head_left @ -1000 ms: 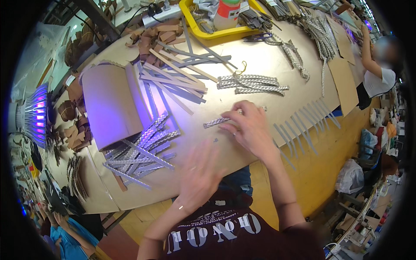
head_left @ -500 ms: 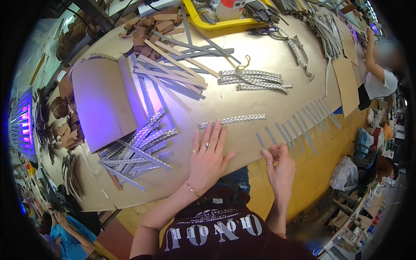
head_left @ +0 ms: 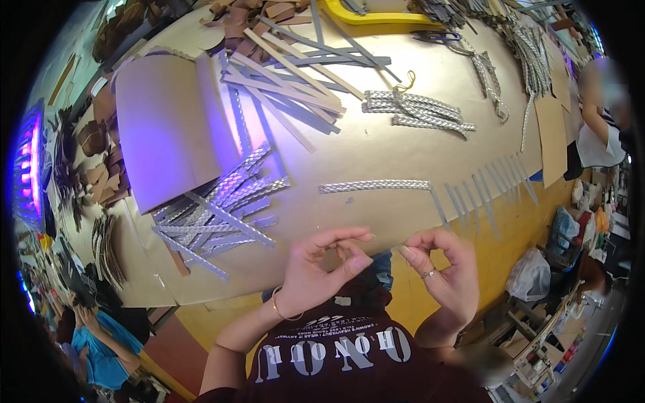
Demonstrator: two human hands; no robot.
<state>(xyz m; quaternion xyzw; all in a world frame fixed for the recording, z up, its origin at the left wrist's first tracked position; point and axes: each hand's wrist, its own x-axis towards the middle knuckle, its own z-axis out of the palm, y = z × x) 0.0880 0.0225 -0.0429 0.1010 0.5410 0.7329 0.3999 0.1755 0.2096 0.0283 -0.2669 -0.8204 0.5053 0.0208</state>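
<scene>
Over the table's front edge, my two hands are raised close together but apart. My left hand (head_left: 321,267) is closed, its thumb meeting the curled fingers with the index finger stretched above; whatever it may hold is too small to make out. My right hand (head_left: 449,274) pinches thumb against index finger, and what lies between the tips cannot be made out. Beyond them a flat silver braided strap (head_left: 375,185) lies across the table, its right end beside the leftmost grey strip (head_left: 439,205). A tiny grey scrap (head_left: 349,200) sits just below the strap.
Several grey strips (head_left: 484,195) hang over the table's right edge. Silver braided pieces (head_left: 222,218) are heaped at left beside a brown sheet (head_left: 161,127). A tied braid bundle (head_left: 420,111), loose strips (head_left: 289,87) and a yellow frame (head_left: 376,17) lie farther back. Another person (head_left: 601,127) is at far right.
My left hand has lifted off the braided strap and come back toward me. My right hand has left the grey strips and now pinches near the left hand. The view has shifted slightly.
</scene>
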